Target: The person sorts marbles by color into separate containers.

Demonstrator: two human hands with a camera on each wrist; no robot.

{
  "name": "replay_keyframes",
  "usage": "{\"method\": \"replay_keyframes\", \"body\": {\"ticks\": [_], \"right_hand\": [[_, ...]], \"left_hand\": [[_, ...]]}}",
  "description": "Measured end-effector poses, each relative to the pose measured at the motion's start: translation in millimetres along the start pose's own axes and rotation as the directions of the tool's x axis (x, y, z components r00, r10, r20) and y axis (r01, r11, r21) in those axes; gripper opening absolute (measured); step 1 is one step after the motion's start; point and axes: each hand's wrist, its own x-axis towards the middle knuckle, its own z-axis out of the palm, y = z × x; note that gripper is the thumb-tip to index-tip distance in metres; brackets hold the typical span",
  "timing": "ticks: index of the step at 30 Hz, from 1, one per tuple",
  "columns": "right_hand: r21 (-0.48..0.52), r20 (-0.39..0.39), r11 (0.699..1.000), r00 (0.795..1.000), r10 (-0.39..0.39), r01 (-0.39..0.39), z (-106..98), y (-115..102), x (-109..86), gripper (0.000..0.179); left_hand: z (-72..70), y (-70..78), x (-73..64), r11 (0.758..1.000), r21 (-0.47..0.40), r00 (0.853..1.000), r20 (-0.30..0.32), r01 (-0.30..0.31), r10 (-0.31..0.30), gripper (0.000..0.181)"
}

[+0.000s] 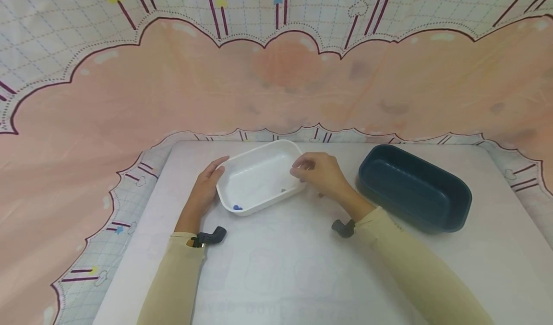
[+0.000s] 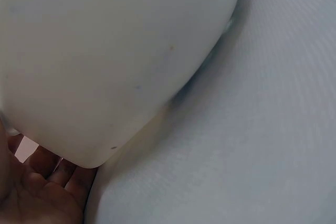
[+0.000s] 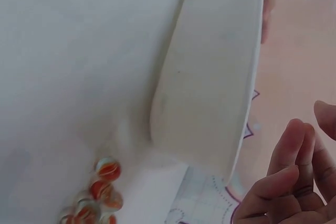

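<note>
My left hand (image 1: 206,188) grips the left end of a white tray (image 1: 255,171), thumb near the rim and fingers along its outer side. In the left wrist view its fingers (image 2: 65,174) lie against the tray's end wall. Blue marbles (image 1: 237,208) lie in the tray's near left corner. Over the tray's right end is my right hand (image 1: 321,174), its fingers loosely bent; nothing shows between them in the right wrist view. Several orange-and-clear marbles (image 3: 97,198) lie on the table just outside the tray, mostly hidden by that hand in the head view.
A dark blue tray (image 1: 414,188) stands on the white table (image 1: 276,272) to the right, beside my right forearm. A small dark spot (image 1: 283,190), too small to identify, shows near the white tray's front wall. Patterned cloth (image 1: 276,90) hangs behind the table.
</note>
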Motion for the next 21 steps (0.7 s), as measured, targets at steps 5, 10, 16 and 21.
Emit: {"method": "replay_keyframes", "body": {"ticks": [5,10,16,21], "right_hand": [[0.001,-0.025,1.000,1.000,-0.013,0.013,-9.9,13.4,-0.4,0.018],[-0.052,-0.047,0.998,0.998,-0.034,0.031,-25.9,26.0,-3.6,0.023],[-0.078,-0.053,0.997,0.998,-0.028,0.024,-47.5,37.2,-16.1,0.037],[-0.093,-0.130,0.991,0.986,-0.106,0.095,-69.7,49.1,-30.7,0.045]], "left_hand": [[-0.3,-2.1,0.9,1.000,-0.005,1.000,0.000,-0.003,0.003,0.046],[-1.0,-4.0,1.7,1.000,-0.002,1.000,0.006,-0.008,0.008,0.049],[-8.4,0.4,-2.7,0.999,0.051,1.000,-0.008,-0.017,0.018,0.054],[-20.4,16.2,-10.1,0.986,0.160,0.997,-0.043,-0.049,0.056,0.057]]}}
